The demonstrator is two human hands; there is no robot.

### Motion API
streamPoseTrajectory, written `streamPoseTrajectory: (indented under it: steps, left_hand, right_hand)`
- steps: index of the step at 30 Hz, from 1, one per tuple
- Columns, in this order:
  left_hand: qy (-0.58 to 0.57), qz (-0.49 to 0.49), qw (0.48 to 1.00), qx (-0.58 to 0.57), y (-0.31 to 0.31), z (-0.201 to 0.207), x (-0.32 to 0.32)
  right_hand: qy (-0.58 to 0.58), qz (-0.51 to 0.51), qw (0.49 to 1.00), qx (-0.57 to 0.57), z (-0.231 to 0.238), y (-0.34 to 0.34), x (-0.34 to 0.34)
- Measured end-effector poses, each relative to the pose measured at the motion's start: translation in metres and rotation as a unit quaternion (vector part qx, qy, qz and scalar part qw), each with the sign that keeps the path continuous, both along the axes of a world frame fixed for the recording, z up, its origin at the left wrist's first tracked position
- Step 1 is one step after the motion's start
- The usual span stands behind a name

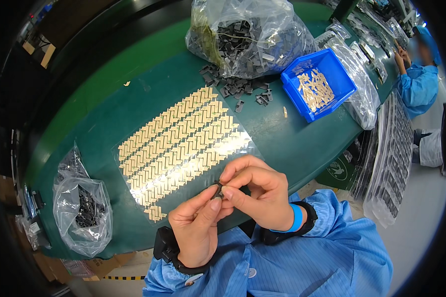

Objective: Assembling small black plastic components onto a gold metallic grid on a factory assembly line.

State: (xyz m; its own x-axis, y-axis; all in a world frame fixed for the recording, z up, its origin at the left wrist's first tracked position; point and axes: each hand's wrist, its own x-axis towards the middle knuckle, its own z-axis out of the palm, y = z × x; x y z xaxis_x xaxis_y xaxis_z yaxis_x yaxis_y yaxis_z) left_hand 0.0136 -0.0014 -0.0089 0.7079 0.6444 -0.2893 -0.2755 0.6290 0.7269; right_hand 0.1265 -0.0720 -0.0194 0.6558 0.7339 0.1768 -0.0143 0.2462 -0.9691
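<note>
Between the fingertips of both hands is a small dark plastic part (217,191), mostly covered by the fingers. My left hand (197,225) pinches it from the left with thumb and forefinger. From the right, my right hand (260,194) pinches the same part, a blue band round its wrist. Just beyond the hands lies a clear sheet (250,148) bearing rows of small cream, angular adhesive pieces (178,143). Loose dark plastic parts (239,89) are heaped past the sheet's far edge.
A large clear bag (277,37) of dark parts stands at the back. Right of it, a blue bin (309,115) holds cream pieces. A smaller clear bag (67,230) with dark parts sits at the left. At far right, a person in blue (421,84) works along the green table (312,143).
</note>
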Motion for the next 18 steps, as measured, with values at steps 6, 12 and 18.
streamPoseTrajectory:
  steps: [6, 12, 18]
  left_hand:
    - [-0.001, 0.001, 1.0, -0.001, 0.0002, 0.0004, -0.0009]
    - [0.025, 0.007, 1.0, 0.006, -0.0012, 0.003, 0.0001]
    - [-0.006, 0.014, 1.0, -0.012, -0.0003, 0.0011, -0.0007]
  right_hand:
    - [-0.039, -0.004, 0.999, 0.004, 0.0004, 0.0002, 0.0002]
    - [-0.044, -0.005, 0.999, 0.004, 0.0011, -0.0002, -0.0008]
    - [-0.062, 0.0, 0.998, 0.003, 0.0023, -0.0005, -0.0008]
